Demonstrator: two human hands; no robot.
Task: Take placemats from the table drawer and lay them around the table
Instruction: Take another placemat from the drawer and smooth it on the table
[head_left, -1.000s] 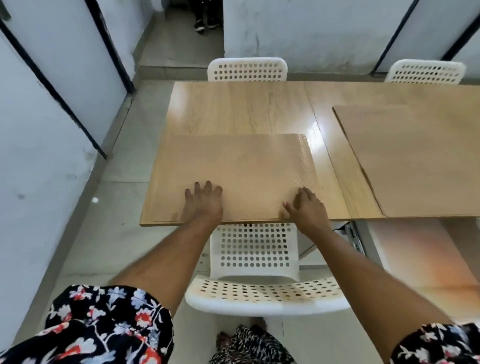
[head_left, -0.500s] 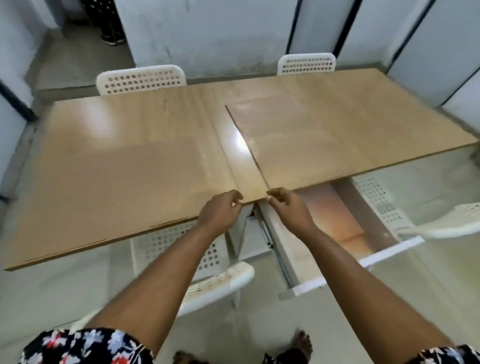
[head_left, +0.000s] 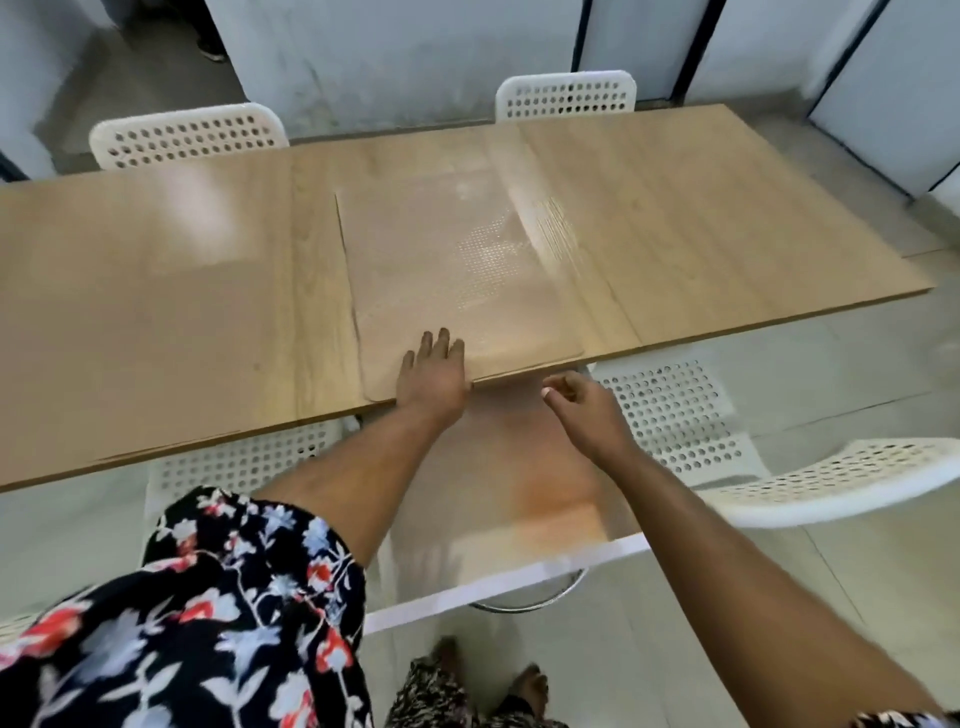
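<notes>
The left hand (head_left: 434, 376) lies flat, fingers spread, on the near edge of a tan textured placemat (head_left: 457, 280) on the light wooden table (head_left: 701, 223); the right hand (head_left: 584, 410), loosely curled and empty, hovers over the open white drawer (head_left: 514, 571) below.

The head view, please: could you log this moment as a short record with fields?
left hand: flat on the placemat, near its front edge
right hand: empty, above the open drawer
placemat: flat on the table, at the near edge
drawer: pulled out beneath the table
chairs: white, perforated, on both long sides
</notes>
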